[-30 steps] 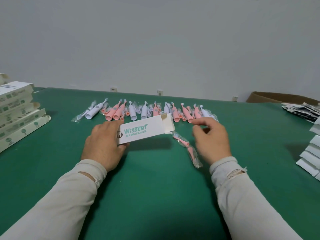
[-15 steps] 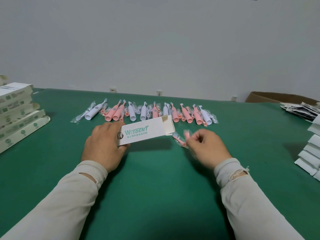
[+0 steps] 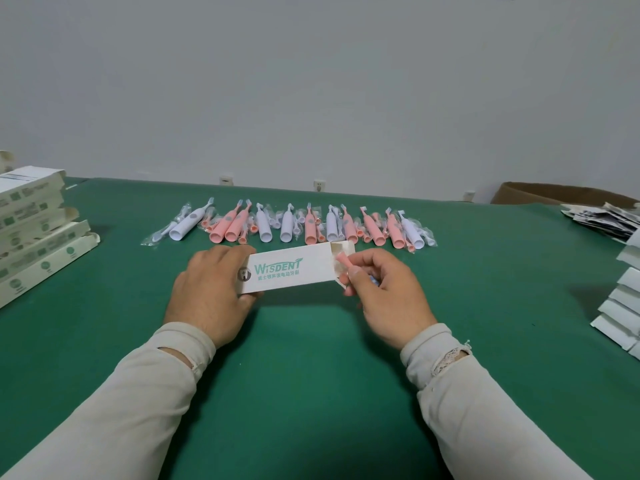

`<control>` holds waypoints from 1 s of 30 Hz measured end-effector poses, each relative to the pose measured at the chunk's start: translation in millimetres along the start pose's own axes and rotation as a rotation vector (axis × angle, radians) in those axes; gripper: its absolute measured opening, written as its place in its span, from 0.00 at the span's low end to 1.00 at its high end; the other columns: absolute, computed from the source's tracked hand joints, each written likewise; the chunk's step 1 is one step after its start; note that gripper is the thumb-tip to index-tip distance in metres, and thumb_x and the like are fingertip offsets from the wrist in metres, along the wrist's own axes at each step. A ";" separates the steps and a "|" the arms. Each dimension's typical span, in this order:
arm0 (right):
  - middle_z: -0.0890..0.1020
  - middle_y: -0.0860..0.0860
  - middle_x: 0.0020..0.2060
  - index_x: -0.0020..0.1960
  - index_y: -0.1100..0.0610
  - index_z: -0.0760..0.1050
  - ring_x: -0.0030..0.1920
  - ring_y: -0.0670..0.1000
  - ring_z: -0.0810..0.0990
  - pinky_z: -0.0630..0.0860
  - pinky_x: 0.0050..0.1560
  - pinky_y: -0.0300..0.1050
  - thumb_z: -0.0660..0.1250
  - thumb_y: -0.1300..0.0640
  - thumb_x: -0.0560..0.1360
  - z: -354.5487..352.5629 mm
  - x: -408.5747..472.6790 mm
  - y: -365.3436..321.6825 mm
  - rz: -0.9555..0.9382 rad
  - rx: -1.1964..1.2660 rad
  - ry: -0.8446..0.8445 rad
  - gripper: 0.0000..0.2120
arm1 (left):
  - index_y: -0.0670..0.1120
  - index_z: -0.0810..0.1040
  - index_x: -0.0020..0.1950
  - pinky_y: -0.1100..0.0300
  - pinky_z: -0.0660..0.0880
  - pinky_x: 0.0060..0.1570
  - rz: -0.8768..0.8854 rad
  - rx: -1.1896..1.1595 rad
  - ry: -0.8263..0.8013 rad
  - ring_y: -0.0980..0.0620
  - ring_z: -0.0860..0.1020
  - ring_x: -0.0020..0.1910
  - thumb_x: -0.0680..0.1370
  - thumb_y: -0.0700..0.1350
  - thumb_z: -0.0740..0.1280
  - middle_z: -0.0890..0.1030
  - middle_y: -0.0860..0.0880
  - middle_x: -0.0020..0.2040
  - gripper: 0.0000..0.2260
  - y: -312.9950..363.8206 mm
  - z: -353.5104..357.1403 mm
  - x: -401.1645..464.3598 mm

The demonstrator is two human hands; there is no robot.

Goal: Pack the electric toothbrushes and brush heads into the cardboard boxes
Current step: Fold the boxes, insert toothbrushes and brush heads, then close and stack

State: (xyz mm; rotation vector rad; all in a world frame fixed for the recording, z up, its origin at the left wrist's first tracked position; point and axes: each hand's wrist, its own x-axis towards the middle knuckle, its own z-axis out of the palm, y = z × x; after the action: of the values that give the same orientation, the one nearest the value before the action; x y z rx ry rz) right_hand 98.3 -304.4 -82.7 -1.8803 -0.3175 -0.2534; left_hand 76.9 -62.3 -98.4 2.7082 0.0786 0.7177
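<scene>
My left hand (image 3: 211, 289) grips the left end of a white Wisdent cardboard box (image 3: 289, 270) held level above the green table (image 3: 311, 358). The box's right end is open, its flap up. My right hand (image 3: 384, 292) pinches pink brush heads in a clear wrapper (image 3: 343, 263) at that open end, the tip just at the mouth. A row of pink and white electric toothbrushes with bagged brush heads (image 3: 287, 225) lies on the table behind the box.
Stacked boxes (image 3: 31, 223) sit at the left edge. Flat white box blanks (image 3: 623, 299) pile up at the right, with a heap of dark leaflets (image 3: 602, 216) and a brown carton (image 3: 554, 194) behind them.
My right hand picked the wrapped pink brush heads up off the table and carried them left to the box's open end. The left hand kept hold of the box.
</scene>
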 end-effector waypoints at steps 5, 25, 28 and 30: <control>0.83 0.45 0.39 0.49 0.46 0.77 0.37 0.48 0.82 0.79 0.42 0.44 0.65 0.46 0.80 -3.1 0.4 6.2 -0.012 -0.239 -0.008 0.05 | 0.58 0.72 0.65 0.48 0.71 0.58 0.018 0.037 -0.014 0.46 0.70 0.62 0.73 0.51 0.72 0.75 0.54 0.63 0.22 -0.1 0.9 0.2; 0.76 0.42 0.48 0.59 0.51 0.80 0.46 0.46 0.75 0.74 0.52 0.43 0.66 0.54 0.79 -9.8 -1.1 -8.4 -0.135 -0.614 0.111 0.10 | 0.59 0.69 0.70 0.50 0.69 0.61 0.051 0.053 -0.058 0.48 0.67 0.65 0.73 0.50 0.72 0.72 0.55 0.67 0.27 -0.1 3.5 -0.7; 0.73 0.41 0.45 0.54 0.51 0.83 0.43 0.42 0.73 0.70 0.47 0.34 0.68 0.55 0.79 -8.4 -0.8 -7.6 -0.167 -0.571 0.120 0.07 | 0.58 0.69 0.69 0.49 0.69 0.60 0.054 0.049 -0.054 0.48 0.68 0.65 0.73 0.50 0.73 0.73 0.55 0.66 0.26 0.1 3.3 -0.8; 0.70 0.39 0.44 0.54 0.52 0.84 0.44 0.39 0.72 0.66 0.44 0.25 0.69 0.55 0.79 -5.7 -1.0 -7.2 -0.180 -0.536 0.122 0.07 | 0.58 0.69 0.69 0.49 0.69 0.60 0.054 0.053 -0.057 0.48 0.68 0.65 0.73 0.50 0.72 0.73 0.55 0.66 0.26 0.5 3.3 -0.6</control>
State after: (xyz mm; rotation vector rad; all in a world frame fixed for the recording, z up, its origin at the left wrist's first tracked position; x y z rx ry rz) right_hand 94.7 -307.7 -74.8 -2.3515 -0.3603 -0.6216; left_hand 78.0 -63.9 -101.2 2.7887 0.0113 0.6626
